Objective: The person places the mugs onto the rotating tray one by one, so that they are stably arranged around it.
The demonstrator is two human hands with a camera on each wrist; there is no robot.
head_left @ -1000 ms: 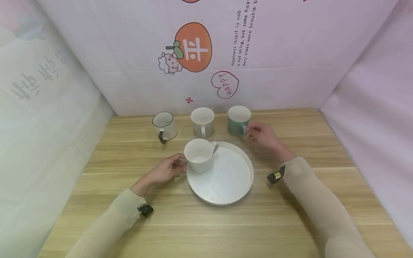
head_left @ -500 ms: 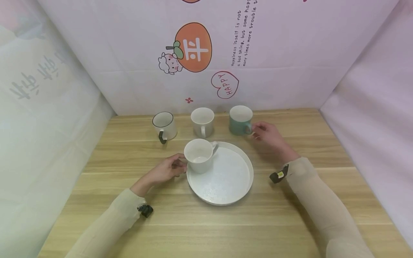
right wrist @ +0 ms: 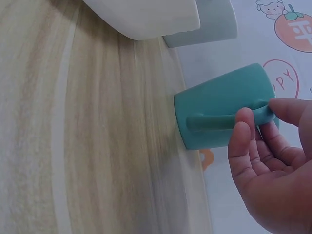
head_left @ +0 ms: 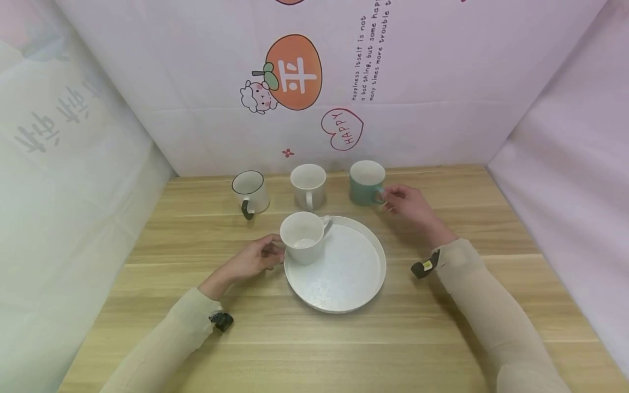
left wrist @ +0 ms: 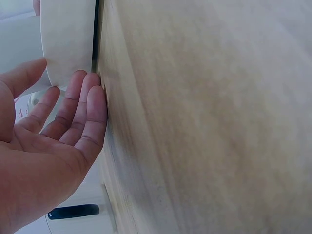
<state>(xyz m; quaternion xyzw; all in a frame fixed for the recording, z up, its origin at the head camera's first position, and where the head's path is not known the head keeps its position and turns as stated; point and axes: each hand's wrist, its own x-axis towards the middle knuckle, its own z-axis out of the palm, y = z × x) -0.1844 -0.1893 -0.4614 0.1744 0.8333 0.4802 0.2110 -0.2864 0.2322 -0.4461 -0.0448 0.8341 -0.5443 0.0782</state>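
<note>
In the head view, my right hand (head_left: 408,206) pinches the handle of a teal mug (head_left: 362,192) at the back of the table. The right wrist view has the thumb and fingers on that handle (right wrist: 214,122); the mug looks upright. My left hand (head_left: 253,257) is at the left rim of a round white tray (head_left: 351,273). Its fingertips touch the tray wall (left wrist: 68,39) in the left wrist view, with fingers loosely bent. A wide white cup (head_left: 302,240) stands on the tray's left part, handle towards the back right.
Left of the teal mug, a plain white mug (head_left: 308,188) stands near the back wall. Farther left is a white mug with a dark rim and black handle (head_left: 250,192). Printed white sheets (head_left: 417,120) enclose the wooden table (head_left: 314,355) at the back and sides.
The teal mug has shifted slightly right and turned so its handle points more to the right, my right hand moving with it. The left hand, tray and other cups have stayed put.
</note>
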